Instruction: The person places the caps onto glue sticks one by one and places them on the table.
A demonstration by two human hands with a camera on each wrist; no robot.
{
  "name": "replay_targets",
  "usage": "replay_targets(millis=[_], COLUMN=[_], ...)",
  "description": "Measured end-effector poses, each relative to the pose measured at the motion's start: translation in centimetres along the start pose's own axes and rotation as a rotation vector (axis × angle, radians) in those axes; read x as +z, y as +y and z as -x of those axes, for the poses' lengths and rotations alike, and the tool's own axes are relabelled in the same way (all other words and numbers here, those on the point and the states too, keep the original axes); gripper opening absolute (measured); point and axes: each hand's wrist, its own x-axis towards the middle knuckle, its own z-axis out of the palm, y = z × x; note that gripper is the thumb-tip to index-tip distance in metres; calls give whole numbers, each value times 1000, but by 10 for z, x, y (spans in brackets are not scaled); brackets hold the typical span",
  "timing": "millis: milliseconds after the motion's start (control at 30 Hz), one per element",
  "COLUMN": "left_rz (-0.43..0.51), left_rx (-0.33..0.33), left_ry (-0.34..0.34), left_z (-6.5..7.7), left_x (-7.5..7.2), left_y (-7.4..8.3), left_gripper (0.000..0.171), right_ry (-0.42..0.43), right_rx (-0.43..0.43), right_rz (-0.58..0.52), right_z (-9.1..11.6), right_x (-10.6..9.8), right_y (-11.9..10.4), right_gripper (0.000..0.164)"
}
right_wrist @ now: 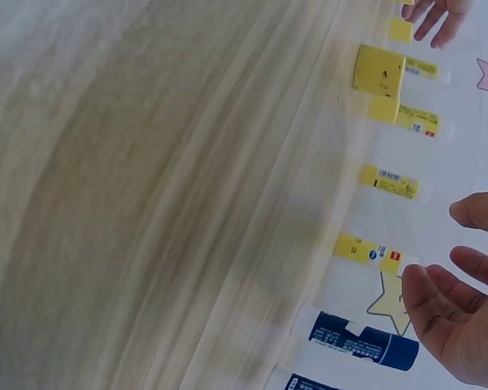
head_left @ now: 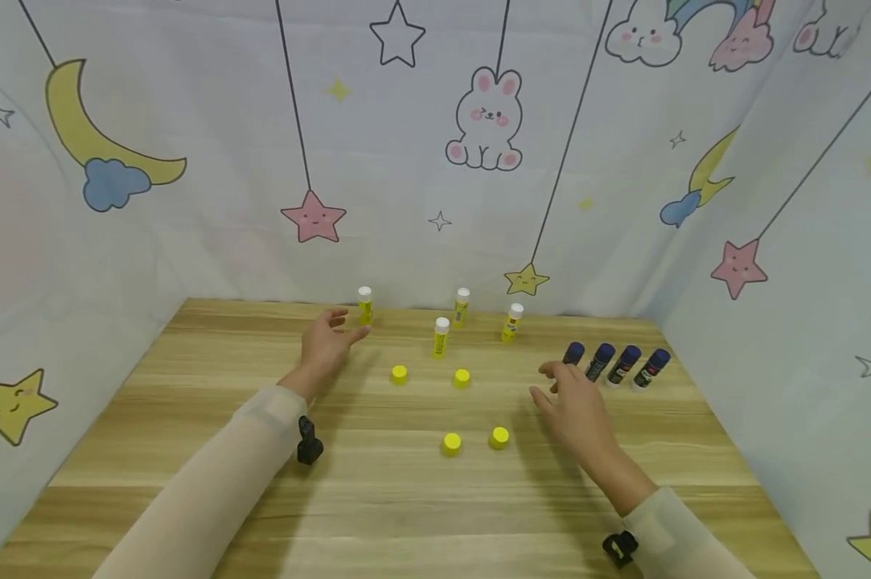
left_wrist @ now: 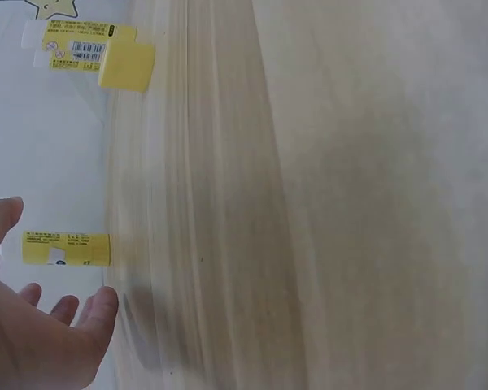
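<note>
My left hand point(head_left: 325, 347) reaches toward the back edge of the table, fingers spread beside a yellow glue stick point(head_left: 366, 310) with a white top. In the left wrist view that glue stick point(left_wrist: 67, 249) stands between thumb and fingers, with space around it. My right hand point(head_left: 574, 406) hovers in front of several dark blue glue sticks point(head_left: 625, 365), partly hiding the leftmost one. The right wrist view shows its fingers loosely bent, holding nothing, close to a blue glue stick point(right_wrist: 362, 341). All the glue sticks stand upright.
Three more yellow glue sticks with white tops, one of them in front point(head_left: 440, 339), stand at the back middle. Several round yellow caps, such as the nearest cap point(head_left: 452, 445), lie on the wooden table point(head_left: 406, 515). A printed curtain point(head_left: 406, 145) borders the back and sides.
</note>
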Motion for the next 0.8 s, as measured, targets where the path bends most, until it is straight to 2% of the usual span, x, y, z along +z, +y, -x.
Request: replay_targets(millis=[233, 800], left_rz=[28, 53], left_rx=[12, 5], left_ry=[16, -37], left_z=[-15, -38], left_x=[4, 8], left_y=[-6, -4], left_gripper=[69, 65], right_ry=[-10, -10], right_rx=[-18, -17], right_rz=[-30, -58], right_z=[1, 4], right_x=[2, 8], right_y=[-5, -13], right_gripper=[35, 34])
